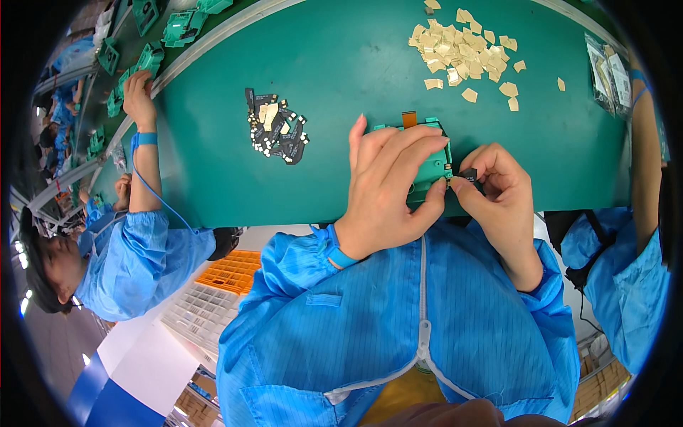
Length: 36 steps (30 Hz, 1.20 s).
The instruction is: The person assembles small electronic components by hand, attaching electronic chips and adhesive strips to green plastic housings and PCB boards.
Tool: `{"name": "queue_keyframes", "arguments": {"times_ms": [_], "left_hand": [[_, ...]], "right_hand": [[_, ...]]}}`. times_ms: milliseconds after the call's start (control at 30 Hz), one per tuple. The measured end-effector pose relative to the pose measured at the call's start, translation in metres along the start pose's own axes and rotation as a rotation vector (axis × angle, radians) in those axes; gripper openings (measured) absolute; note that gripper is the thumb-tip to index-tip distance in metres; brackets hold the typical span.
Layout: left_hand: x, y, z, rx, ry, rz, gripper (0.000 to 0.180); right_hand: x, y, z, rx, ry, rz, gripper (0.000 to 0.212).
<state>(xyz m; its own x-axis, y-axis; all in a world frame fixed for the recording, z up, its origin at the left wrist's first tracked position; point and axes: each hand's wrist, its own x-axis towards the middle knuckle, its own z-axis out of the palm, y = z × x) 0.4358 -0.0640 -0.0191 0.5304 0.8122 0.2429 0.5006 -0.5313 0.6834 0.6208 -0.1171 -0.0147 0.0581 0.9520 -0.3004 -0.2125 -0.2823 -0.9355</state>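
Right of centre, the left hand (391, 178) is gripping a green plastic housing (431, 171), ideally keeping it still; the right hand (504, 191) is pinching a black strip (468, 174).

On the table (341, 78), strips (290, 148) lie left of the housing (431, 171), scraps (462, 51) behind it to the right.

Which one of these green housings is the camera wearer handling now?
It is the green housing under the left hand, with a brown ribbon sticking out at its far edge; the other green housings lie beyond the pale rail, upper left.
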Motion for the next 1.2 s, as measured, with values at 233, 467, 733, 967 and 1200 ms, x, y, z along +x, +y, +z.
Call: {"name": "queue_keyframes", "arguments": {"times_ms": [233, 467, 733, 967, 1200], "left_hand": [[-0.0002, -0.0006, 0.0001, -0.005, 0.005, 0.01, 0.052], [0.0003, -0.0021, 0.001, -0.014, -0.005, 0.01, 0.053], [0.0016, -0.0002, -0.0014, 0.003, -0.013, 0.016, 0.055], [0.0012, -0.0001, -0.0023, 0.003, -0.021, 0.011, 0.055], [-0.0006, -0.0008, -0.002, 0.023, -0.024, 0.021, 0.059]], "right_hand": [[-0.0001, 0.0005, -0.0043, -0.061, -0.002, -0.016, 0.022], [0.0008, 0.0036, -0.0064, -0.077, 0.017, 0.004, 0.022], [0.0013, 0.0007, -0.006, -0.059, 0.013, 0.013, 0.022], [0.0008, 0.0003, -0.0075, -0.093, 0.003, 0.012, 0.019], [-0.0006, -0.0059, -0.0099, -0.244, 0.033, -0.05, 0.016]]}}
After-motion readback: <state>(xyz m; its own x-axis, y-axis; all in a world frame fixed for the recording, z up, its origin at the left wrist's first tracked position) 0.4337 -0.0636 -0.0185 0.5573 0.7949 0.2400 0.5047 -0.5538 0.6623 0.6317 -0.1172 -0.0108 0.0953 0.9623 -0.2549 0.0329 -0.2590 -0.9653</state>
